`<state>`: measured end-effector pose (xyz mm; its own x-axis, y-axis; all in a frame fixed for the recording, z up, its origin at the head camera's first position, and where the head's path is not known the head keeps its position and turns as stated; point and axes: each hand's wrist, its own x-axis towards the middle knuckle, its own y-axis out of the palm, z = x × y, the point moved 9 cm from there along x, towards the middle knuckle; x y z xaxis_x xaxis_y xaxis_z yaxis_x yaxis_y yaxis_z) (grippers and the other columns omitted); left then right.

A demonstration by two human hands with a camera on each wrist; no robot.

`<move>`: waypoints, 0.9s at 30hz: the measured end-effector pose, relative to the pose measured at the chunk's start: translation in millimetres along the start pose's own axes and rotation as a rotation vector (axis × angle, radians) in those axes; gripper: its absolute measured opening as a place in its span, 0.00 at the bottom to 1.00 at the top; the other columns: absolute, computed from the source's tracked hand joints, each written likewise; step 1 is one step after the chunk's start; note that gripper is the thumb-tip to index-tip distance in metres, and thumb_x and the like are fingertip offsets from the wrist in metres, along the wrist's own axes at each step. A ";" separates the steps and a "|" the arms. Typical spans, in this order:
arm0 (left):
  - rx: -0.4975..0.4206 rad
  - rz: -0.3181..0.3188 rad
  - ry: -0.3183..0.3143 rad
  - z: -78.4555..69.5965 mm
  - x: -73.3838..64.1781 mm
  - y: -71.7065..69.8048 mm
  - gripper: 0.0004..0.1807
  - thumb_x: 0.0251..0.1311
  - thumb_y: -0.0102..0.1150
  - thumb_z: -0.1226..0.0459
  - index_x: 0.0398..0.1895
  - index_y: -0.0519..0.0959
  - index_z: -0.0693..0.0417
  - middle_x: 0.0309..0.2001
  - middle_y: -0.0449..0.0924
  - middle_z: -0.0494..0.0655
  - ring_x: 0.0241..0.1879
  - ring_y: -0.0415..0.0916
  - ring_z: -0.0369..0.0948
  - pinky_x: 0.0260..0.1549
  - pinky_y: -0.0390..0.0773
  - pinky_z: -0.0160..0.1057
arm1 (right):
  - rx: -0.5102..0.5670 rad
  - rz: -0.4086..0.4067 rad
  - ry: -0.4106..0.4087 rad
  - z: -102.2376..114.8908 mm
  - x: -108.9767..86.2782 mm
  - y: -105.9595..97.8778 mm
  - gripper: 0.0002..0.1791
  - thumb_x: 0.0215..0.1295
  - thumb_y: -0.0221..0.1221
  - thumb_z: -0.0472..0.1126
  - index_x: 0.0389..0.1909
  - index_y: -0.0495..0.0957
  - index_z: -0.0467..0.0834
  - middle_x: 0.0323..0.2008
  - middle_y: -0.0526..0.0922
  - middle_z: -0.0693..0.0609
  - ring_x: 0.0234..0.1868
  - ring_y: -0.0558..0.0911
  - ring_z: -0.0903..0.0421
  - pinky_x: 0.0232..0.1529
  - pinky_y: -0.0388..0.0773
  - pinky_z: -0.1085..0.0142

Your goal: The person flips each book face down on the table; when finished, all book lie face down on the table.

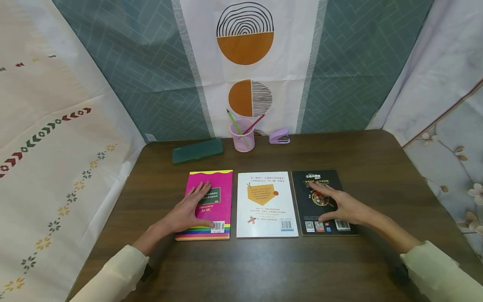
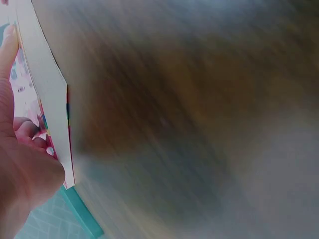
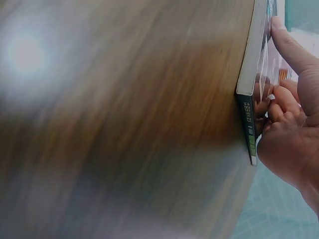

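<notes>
Three books lie side by side on the brown table. My left hand (image 1: 191, 208) rests with spread fingers on the pink book (image 1: 221, 201), which has a rainbow strip and a barcode along its near end. In the middle is a white book (image 1: 264, 218) with an orange panel, and neither hand touches it. On the black book (image 1: 305, 205) at the right lies my right hand (image 1: 341, 205), its fingers stretched across the cover. The left wrist view shows the page edge of the pink book (image 2: 50, 74) beside the palm. In the right wrist view the spine of the black book (image 3: 247, 124) shows.
Behind the books are a dark green case (image 1: 198, 151), a pink pen cup (image 1: 243, 142) holding a green pencil and a red one, and a purple stapler (image 1: 279, 136). A patterned cloth (image 1: 151, 63) hangs at the table's back edge. Bare wood (image 1: 264, 268) shows in front of the books.
</notes>
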<state>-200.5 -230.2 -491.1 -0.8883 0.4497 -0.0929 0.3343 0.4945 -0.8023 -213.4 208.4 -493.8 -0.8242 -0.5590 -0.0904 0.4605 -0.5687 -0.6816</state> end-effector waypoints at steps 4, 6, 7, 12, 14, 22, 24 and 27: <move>0.001 0.012 0.010 -8.0 5.7 7.1 0.68 0.50 0.83 0.44 0.88 0.49 0.50 0.87 0.44 0.54 0.84 0.39 0.60 0.70 0.64 0.70 | 0.003 0.002 0.016 4.1 4.0 6.4 0.59 0.57 0.80 0.50 0.85 0.56 0.47 0.82 0.52 0.30 0.76 0.57 0.20 0.66 0.70 0.29; 0.001 0.017 0.005 -9.9 7.4 9.1 0.68 0.50 0.83 0.44 0.88 0.49 0.49 0.87 0.44 0.53 0.84 0.39 0.59 0.71 0.64 0.70 | 0.007 0.000 0.024 5.2 4.7 8.0 0.59 0.57 0.80 0.50 0.85 0.56 0.47 0.82 0.52 0.31 0.77 0.55 0.20 0.67 0.69 0.29; 0.003 0.017 0.004 -10.3 8.0 9.6 0.68 0.50 0.83 0.44 0.88 0.49 0.49 0.87 0.44 0.53 0.84 0.39 0.59 0.71 0.64 0.70 | 0.007 -0.002 0.026 5.4 5.0 8.3 0.59 0.57 0.80 0.50 0.85 0.56 0.47 0.82 0.52 0.31 0.77 0.55 0.20 0.67 0.68 0.28; 0.012 0.017 -0.002 -11.5 8.9 8.8 0.68 0.50 0.83 0.44 0.88 0.48 0.49 0.87 0.43 0.54 0.84 0.39 0.60 0.70 0.64 0.70 | 0.011 -0.004 0.038 5.4 6.0 8.5 0.60 0.56 0.80 0.50 0.85 0.56 0.47 0.82 0.52 0.30 0.77 0.53 0.19 0.67 0.66 0.27; 0.016 0.019 -0.002 -11.6 9.5 8.8 0.68 0.50 0.83 0.45 0.88 0.48 0.49 0.87 0.43 0.54 0.84 0.40 0.60 0.70 0.64 0.70 | 0.012 -0.004 0.039 5.0 6.1 8.3 0.60 0.56 0.80 0.49 0.85 0.56 0.48 0.82 0.52 0.30 0.77 0.53 0.19 0.67 0.66 0.27; 0.019 0.022 -0.004 -10.7 9.4 9.5 0.68 0.50 0.83 0.44 0.88 0.48 0.49 0.87 0.43 0.54 0.84 0.39 0.60 0.72 0.61 0.70 | 0.013 -0.002 0.028 3.8 6.5 8.6 0.59 0.56 0.80 0.49 0.85 0.56 0.48 0.82 0.52 0.31 0.77 0.53 0.19 0.67 0.67 0.27; 0.017 0.021 -0.008 -9.8 9.2 9.2 0.68 0.50 0.83 0.44 0.88 0.48 0.48 0.87 0.43 0.53 0.84 0.39 0.60 0.71 0.62 0.70 | 0.015 -0.001 0.022 3.5 6.5 8.7 0.59 0.56 0.80 0.49 0.85 0.56 0.48 0.82 0.52 0.31 0.77 0.53 0.19 0.67 0.66 0.27; 0.013 0.016 -0.013 -7.4 8.5 7.6 0.68 0.50 0.83 0.44 0.88 0.48 0.48 0.87 0.43 0.53 0.84 0.39 0.60 0.71 0.63 0.70 | 0.017 -0.002 0.013 3.4 5.7 8.3 0.59 0.57 0.80 0.49 0.85 0.56 0.48 0.82 0.52 0.31 0.77 0.54 0.19 0.67 0.67 0.27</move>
<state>-203.1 -217.1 -493.7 -0.8869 0.4479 -0.1130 0.3443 0.4779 -0.8081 -213.2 198.6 -497.5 -0.8293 -0.5499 -0.0991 0.4646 -0.5801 -0.6690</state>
